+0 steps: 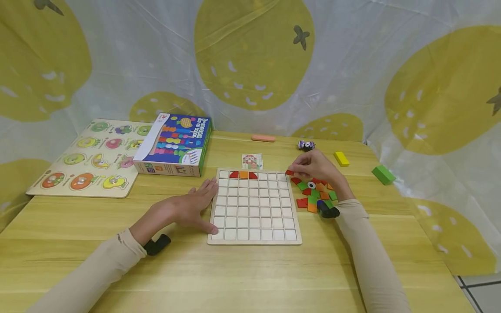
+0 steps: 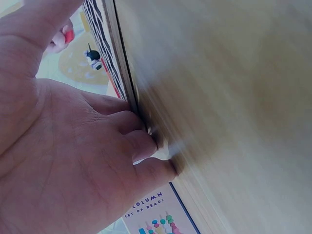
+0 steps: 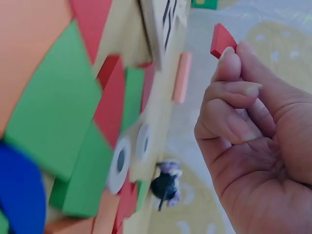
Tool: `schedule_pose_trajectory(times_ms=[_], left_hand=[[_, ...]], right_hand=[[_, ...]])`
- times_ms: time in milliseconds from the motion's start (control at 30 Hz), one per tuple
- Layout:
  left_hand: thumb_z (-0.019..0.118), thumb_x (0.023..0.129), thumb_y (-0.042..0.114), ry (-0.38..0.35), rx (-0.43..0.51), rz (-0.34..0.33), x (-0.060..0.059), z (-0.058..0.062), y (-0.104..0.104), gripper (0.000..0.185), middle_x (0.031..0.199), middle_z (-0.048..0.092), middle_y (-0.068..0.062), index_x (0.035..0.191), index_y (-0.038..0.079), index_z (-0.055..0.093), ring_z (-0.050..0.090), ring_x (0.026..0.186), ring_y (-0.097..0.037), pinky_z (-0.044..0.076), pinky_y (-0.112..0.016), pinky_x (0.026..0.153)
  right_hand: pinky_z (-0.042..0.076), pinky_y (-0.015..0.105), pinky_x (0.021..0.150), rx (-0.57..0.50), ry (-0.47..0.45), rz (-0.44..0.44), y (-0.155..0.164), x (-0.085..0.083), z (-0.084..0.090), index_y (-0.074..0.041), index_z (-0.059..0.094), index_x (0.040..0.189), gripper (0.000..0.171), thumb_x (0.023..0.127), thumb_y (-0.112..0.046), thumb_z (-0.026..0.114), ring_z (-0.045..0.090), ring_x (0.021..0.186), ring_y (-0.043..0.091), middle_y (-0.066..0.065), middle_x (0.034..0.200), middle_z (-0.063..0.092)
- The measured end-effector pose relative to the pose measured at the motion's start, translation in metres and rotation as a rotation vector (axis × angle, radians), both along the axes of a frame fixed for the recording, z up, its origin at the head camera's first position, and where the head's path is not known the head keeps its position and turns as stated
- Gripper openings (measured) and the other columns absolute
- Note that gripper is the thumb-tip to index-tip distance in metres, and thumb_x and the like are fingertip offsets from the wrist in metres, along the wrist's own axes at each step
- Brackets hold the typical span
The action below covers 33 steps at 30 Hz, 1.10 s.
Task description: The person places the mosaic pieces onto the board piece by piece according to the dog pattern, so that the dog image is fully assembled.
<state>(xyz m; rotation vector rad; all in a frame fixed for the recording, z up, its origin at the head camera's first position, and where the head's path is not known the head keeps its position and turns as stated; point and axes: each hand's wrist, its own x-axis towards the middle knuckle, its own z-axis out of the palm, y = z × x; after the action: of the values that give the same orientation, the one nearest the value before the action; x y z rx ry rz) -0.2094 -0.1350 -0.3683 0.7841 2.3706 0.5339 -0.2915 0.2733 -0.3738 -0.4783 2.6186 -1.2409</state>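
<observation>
A wooden grid board [image 1: 243,201] lies flat on the table, its top row holding two red quarter-round tiles with an orange square tile [image 1: 244,174] between them. My left hand [image 1: 193,206] rests at the board's left side, thumb and fingers spread along its edge. Between thumb and forefinger, my right hand [image 1: 315,167] pinches a red tile [image 3: 224,41] with one curved side, held up near the board's top right corner. Below that hand lies a loose pile of red, green and orange tiles [image 1: 312,207], with round white eye-like pieces [image 3: 120,163] among them.
Behind the board lies a small pattern card [image 1: 252,161], with a salmon-coloured bar [image 1: 263,138] farther back. A bead-set box [image 1: 174,145] and a fruit puzzle board [image 1: 84,158] stand left. A small figure [image 1: 306,145], yellow block [image 1: 341,159] and green block [image 1: 383,174] sit right.
</observation>
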Motion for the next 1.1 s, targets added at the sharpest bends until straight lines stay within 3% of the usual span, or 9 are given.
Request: schedule_pose_trajectory(times_ms=[200, 267, 500, 767, 1100], left_hand=[[0.082, 0.094, 0.049, 0.001, -0.005, 0.002, 0.0, 0.0, 0.0, 0.123, 0.178, -0.012, -0.026, 0.169, -0.009, 0.003, -0.011, 0.165, -0.045, 0.003, -0.064, 0.132], [0.082, 0.095, 0.049, 0.001, -0.006, 0.003, 0.0, 0.0, 0.0, 0.123, 0.178, -0.012, -0.025, 0.169, -0.008, 0.003, -0.011, 0.165, -0.045, 0.002, -0.064, 0.132], [0.082, 0.095, 0.049, -0.009, -0.01, 0.006, -0.002, 0.0, 0.0, 0.122, 0.178, -0.012, -0.025, 0.169, -0.008, 0.003, -0.011, 0.165, -0.044, 0.002, -0.063, 0.132], [0.082, 0.095, 0.048, -0.007, -0.016, 0.009, -0.001, -0.001, 0.0, 0.122, 0.179, -0.011, -0.025, 0.169, -0.007, 0.003, -0.011, 0.166, -0.043, 0.002, -0.062, 0.133], [0.085, 0.091, 0.051, -0.022, -0.015, 0.034, -0.001, -0.001, -0.001, 0.129, 0.179, -0.013, -0.024, 0.17, -0.006, 0.0, -0.011, 0.166, -0.041, 0.004, -0.063, 0.132]], right_hand=[[0.045, 0.027, 0.056, 0.013, -0.05, 0.083, -0.022, 0.003, 0.008, 0.002, 0.078, 0.102, 0.021, 0.109, -0.014, 0.066, 0.047, 0.057, 0.015, 0.019, 0.077, 0.067], [0.041, 0.027, 0.055, 0.026, -0.06, 0.125, -0.031, 0.004, 0.01, 0.001, 0.076, 0.101, 0.022, 0.111, -0.014, 0.063, 0.042, 0.055, 0.017, 0.019, 0.076, 0.061], [0.049, 0.032, 0.053, -0.001, -0.031, 0.22, -0.07, 0.005, 0.01, 0.001, 0.077, 0.101, 0.02, 0.11, -0.011, 0.065, 0.052, 0.057, 0.032, 0.015, 0.076, 0.065], [0.055, 0.029, 0.063, -0.033, 0.001, 0.271, -0.121, 0.0, 0.005, 0.002, 0.082, 0.106, 0.013, 0.104, -0.004, 0.07, 0.061, 0.066, 0.022, 0.017, 0.084, 0.074], [0.049, 0.022, 0.055, -0.053, 0.044, 0.226, -0.173, -0.007, -0.007, 0.0, 0.083, 0.096, 0.006, 0.098, -0.006, 0.08, 0.059, 0.058, 0.015, 0.008, 0.082, 0.078]])
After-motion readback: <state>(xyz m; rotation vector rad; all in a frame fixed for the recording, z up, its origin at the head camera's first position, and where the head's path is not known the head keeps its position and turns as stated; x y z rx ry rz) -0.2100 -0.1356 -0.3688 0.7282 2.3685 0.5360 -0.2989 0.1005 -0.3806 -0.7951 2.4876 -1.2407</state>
